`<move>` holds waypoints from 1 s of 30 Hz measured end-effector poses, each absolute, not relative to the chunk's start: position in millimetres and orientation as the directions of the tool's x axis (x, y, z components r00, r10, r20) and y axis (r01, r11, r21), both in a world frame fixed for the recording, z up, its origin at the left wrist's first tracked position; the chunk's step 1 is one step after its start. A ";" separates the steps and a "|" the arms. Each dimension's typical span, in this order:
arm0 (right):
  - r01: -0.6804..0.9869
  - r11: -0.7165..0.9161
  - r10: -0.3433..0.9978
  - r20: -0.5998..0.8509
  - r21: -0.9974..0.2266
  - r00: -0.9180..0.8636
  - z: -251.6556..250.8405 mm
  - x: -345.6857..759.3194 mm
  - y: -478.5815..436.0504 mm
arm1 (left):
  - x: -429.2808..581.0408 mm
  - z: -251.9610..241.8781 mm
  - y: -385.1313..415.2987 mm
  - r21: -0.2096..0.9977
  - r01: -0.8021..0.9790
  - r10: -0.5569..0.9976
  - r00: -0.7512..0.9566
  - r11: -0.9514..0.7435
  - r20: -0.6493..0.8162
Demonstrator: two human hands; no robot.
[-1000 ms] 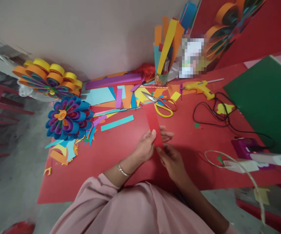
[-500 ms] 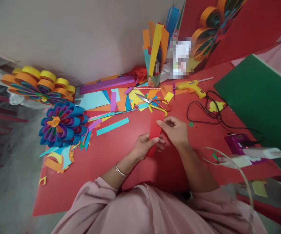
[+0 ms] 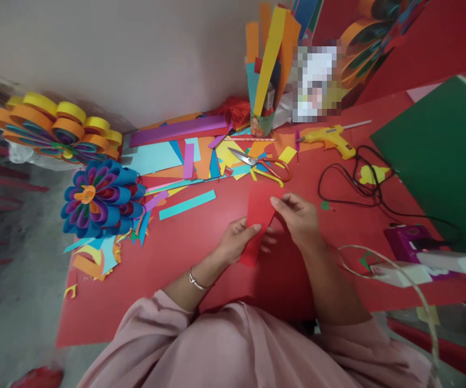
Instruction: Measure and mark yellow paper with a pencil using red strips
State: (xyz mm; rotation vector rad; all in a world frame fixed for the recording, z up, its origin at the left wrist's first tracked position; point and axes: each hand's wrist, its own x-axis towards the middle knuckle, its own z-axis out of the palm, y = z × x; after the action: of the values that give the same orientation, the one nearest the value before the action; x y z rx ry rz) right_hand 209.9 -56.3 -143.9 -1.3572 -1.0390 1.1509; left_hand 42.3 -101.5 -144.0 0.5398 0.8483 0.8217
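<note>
Above the red table point(image 3: 168, 302) I hold a red paper strip point(image 3: 258, 213) in both hands. My left hand point(image 3: 237, 240) is closed on its lower left side, thumb on top and fingertips showing beyond the right edge. My right hand point(image 3: 297, 215) pinches the upper right corner between thumb and fingers. Just beyond the strip lie scissors point(image 3: 253, 160) with one red and one yellow handle, blades apart. A turquoise paper strip point(image 3: 187, 204) rests on the table to the left of my hands.
Blue point(image 3: 101, 199) and orange-yellow paper flowers point(image 3: 61, 126) stand at the left. Scraps lie along the wall. A cup point(image 3: 262, 125) holds upright strips. A yellow glue gun point(image 3: 332, 139), black cord point(image 3: 326, 186), purple power socket point(image 3: 406, 242) and green board point(image 3: 439, 161) are at the right.
The red strip's upper end looks wider and is turned slightly, with my right hand still at its corner. The view has shifted a little, and both hands keep their hold.
</note>
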 end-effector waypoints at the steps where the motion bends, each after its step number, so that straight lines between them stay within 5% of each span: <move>1: 0.005 -0.100 0.980 -0.098 -0.995 0.173 -143.1 210.3 -56.4 | 42.7 -143.7 -102.1 0.702 -0.420 0.814 0.382 0.575 -0.438; 16: -0.042 -0.223 0.973 -0.225 -0.974 0.057 -124.9 227.1 -58.8 | 45.2 -143.0 -105.8 0.739 -0.414 0.844 0.334 0.531 -0.419; 23: -0.165 -0.136 0.966 -0.168 -0.977 0.196 -135.3 227.5 -55.2 | 45.3 -140.5 -109.6 0.779 -0.314 0.835 0.306 0.543 -0.458; 30: -0.074 -0.082 0.945 -0.101 -0.994 0.312 -142.2 225.2 -52.2 | 43.1 -141.5 -112.4 0.784 -0.279 0.819 0.347 0.555 -0.456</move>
State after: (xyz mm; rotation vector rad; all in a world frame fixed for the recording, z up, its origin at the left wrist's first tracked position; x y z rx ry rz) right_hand 225.2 -52.2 -142.2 -1.3661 -0.8820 1.0616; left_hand 43.1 -112.4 -141.5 0.6630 0.9652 0.7838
